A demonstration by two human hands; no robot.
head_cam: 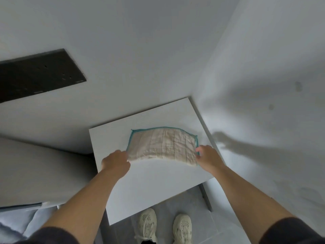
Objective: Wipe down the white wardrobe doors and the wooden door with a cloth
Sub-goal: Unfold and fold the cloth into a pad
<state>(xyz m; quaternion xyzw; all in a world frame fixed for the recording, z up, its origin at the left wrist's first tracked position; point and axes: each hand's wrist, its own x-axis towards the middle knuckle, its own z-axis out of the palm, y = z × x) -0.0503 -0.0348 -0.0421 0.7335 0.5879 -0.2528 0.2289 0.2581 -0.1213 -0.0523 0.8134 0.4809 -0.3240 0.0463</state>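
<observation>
On the white worktop (158, 187) at frame centre: cream cloth (163, 147) with teal edging, stretched wide between both hands; flat on the surface or just above it, cannot tell. Left hand (116, 162) pinches the cloth's 9 o'clock end, fingers curled. Right hand (209, 157) pinches the 3 o'clock end. Pale shoes (147, 224) on grey floor (190, 201) at 6 o'clock. Dark panel (38, 73) on the wall at 10 o'clock.
</observation>
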